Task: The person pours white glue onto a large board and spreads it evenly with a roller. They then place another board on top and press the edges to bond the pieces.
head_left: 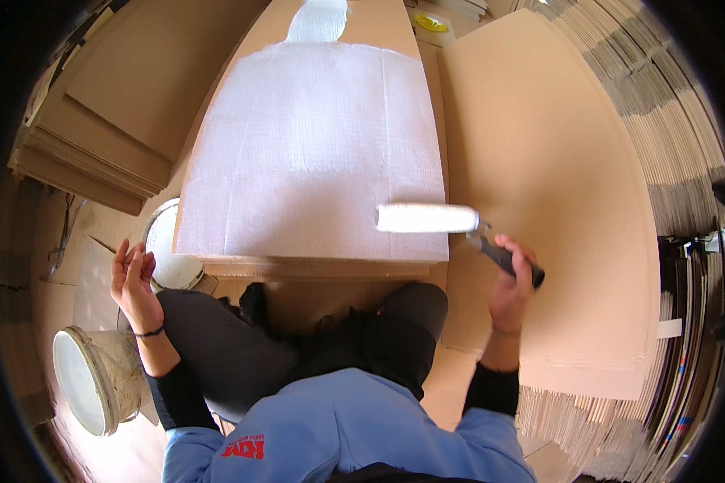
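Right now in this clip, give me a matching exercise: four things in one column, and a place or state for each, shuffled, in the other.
Things:
1. paint roller
2. left hand
3. white bucket
4. cardboard sheet

Places or states:
A. lying on its side by the person's left knee
B. coated white over most of its top
C. empty, fingers spread, raised off the floor
D. gripped by its dark handle in the right hand

Pairs: 1-D, 2-C, 3-A, 4-B
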The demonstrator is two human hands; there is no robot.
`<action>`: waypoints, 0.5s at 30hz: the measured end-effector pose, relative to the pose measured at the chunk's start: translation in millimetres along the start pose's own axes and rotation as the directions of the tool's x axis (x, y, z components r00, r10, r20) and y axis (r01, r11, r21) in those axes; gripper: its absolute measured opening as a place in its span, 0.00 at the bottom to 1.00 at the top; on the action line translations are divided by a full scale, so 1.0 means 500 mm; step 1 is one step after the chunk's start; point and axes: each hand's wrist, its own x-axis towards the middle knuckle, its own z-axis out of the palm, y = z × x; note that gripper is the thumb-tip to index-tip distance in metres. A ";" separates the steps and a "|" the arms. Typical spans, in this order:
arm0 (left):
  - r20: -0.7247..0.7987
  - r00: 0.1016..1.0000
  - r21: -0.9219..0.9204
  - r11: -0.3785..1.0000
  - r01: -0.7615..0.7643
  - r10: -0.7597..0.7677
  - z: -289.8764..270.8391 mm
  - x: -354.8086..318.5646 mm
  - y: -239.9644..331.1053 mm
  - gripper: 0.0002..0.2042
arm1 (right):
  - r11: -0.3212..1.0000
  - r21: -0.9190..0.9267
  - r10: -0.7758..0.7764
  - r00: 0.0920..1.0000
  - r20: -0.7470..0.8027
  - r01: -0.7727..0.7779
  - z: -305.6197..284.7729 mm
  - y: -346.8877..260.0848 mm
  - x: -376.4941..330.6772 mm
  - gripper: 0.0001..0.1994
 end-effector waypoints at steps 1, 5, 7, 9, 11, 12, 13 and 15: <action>0.016 1.000 -0.006 1.000 0.006 -0.006 0.007 -0.004 0.006 0.20 | 0.988 -0.155 -0.001 1.000 0.017 0.003 -0.019 -0.021 -0.014 0.09; 0.062 0.997 0.003 0.999 0.036 -0.036 0.042 -0.024 0.031 0.20 | 0.948 -0.315 0.050 0.998 0.032 -0.038 -0.046 -0.036 -0.046 0.10; 0.095 0.995 0.014 1.000 0.024 -0.026 0.059 -0.034 0.042 0.20 | 0.924 -0.374 -0.059 0.995 0.084 0.087 -0.028 0.001 -0.045 0.10; 0.071 0.996 0.058 0.997 0.055 -0.059 0.078 -0.038 0.049 0.20 | 0.901 -0.411 -0.102 0.989 0.108 0.137 -0.001 0.051 -0.009 0.11; 0.051 0.996 0.096 0.993 0.069 -0.074 0.096 -0.038 0.051 0.20 | 0.883 -0.427 -0.154 0.980 0.126 0.194 0.034 0.111 0.049 0.11; 0.033 0.997 0.115 0.991 0.070 -0.074 0.106 -0.038 0.051 0.20 | 0.876 -0.433 -0.178 0.977 0.120 0.213 0.059 0.152 0.097 0.11; 0.020 0.996 0.130 0.988 0.081 -0.085 0.113 -0.036 0.054 0.20 | 0.867 -0.440 -0.203 0.973 0.113 0.232 0.084 0.192 0.148 0.10; -0.025 0.994 0.177 0.978 0.112 -0.109 0.125 -0.035 0.056 0.20 | 0.728 -0.592 -0.287 0.938 0.194 0.345 0.141 0.273 0.268 0.10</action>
